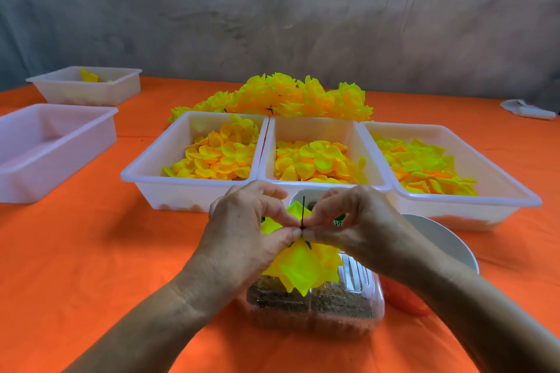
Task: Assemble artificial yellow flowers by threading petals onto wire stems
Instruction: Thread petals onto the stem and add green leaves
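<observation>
Tabletop (91,251): orange cloth (grey wall behind).
Grip: my left hand (251,230) and right hand (348,227) pinch the wire stem (303,210).

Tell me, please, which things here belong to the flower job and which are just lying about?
In use: wire stem, yellow petals on it, three petal trays, finished flowers.
Lying about: empty tray, far tray, white cloth, clear box.

Orange-covered worktop (91,251), which bore three white petal trays (169,188) side by side, heaped yellow flowers (281,97) behind them, two more white trays (57,154) at left, clear plastic box (348,309) nearest, white bowl (439,239) beside it.
</observation>
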Demonstrator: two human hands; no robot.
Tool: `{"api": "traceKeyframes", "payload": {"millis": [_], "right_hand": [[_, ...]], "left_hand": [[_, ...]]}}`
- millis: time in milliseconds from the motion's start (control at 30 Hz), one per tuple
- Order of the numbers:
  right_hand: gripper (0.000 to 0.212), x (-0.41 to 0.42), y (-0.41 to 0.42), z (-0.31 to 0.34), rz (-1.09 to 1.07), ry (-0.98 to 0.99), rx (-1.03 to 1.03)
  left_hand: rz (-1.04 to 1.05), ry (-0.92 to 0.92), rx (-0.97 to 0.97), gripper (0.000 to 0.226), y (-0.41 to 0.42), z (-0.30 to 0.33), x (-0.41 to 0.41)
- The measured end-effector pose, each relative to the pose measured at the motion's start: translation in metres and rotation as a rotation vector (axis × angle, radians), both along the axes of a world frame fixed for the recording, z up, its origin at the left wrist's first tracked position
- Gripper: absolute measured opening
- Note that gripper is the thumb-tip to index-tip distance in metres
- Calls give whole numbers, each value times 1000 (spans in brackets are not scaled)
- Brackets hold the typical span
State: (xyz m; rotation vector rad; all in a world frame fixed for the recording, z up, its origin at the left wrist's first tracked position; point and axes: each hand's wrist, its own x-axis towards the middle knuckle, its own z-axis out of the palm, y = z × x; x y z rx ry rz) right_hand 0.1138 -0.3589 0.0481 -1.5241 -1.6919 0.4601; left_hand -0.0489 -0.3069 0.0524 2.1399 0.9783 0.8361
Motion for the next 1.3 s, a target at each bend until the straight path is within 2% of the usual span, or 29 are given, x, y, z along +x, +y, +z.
{"api": "traceKeyframes", "payload": {"millis": [67, 133, 200, 367, 467, 567, 667, 800, 933, 1067, 1167, 1300], "right_hand": [[20, 1, 0, -4, -2, 2, 7], [10, 1, 1, -7, -29, -30, 2], [8, 0, 0, -9, -59, -83, -11], [6, 1, 1, -11, -88, -139, -30], [4, 0, -4, -9, -72, -23, -54], [4, 4, -6, -7, -83, 140, -75], [2, 0, -8, -9, -88, 142, -60], [16, -7, -7, -11, -83, 191, -23], [15, -7, -8, -18, -76, 183, 26], [6, -10, -9, -26, -73, 184, 107], [16, -9, -9, -31, -63, 201, 177], [9, -8, -7, -35, -63, 240, 171]], "left_hand": [[-9, -9, 6, 25, 1, -1, 0], [-6, 13, 7, 17, 4, -4, 1], [0, 26, -9, 10, 5, -9, 2], [2, 47, -25, 9, 7, -11, 4], [-10, 47, -78, 11, 7, -9, -1], [-19, -52, -113, 10, 11, -9, -6], [-36, -54, -64, 11, 8, -9, -8], [-38, 51, 44, 15, 5, -11, -7], [-46, 59, 156, 13, 6, -16, -6], [-79, 9, 115, 9, 10, -24, -5], [-98, -75, 39, 8, 11, -32, -5], [-88, -113, -18, 12, 13, -37, -4]]}}
